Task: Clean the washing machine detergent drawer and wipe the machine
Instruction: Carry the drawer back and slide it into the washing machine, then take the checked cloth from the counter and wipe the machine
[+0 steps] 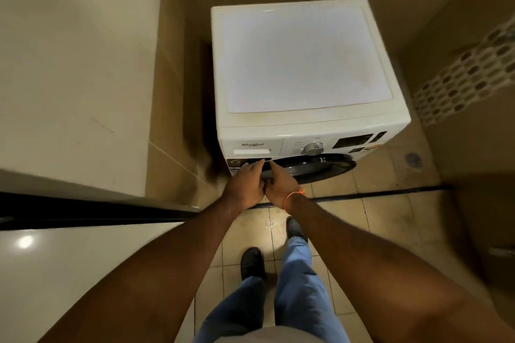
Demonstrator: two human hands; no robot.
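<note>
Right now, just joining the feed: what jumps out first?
A white front-loading washing machine stands in a tiled corner, top centre. Both hands meet at its front just below the detergent drawer, the left hand beside the right hand, fingers extended toward the panel. A silver dial sits right of the drawer.

blocked: wall (pixel 69 78) at frame left hugs washing machine (pixel 303 64) | free: tiled floor (pixel 390 231) lower right, machine's bare top

White washer (pixel 303 64) with a smooth, faintly glossy plastic top; shiny metal knob (pixel 314 148); glossy dark door (pixel 315 166). Glazed beige floor tiles (pixel 390 231). Blue denim trousers (pixel 299 287).
</note>
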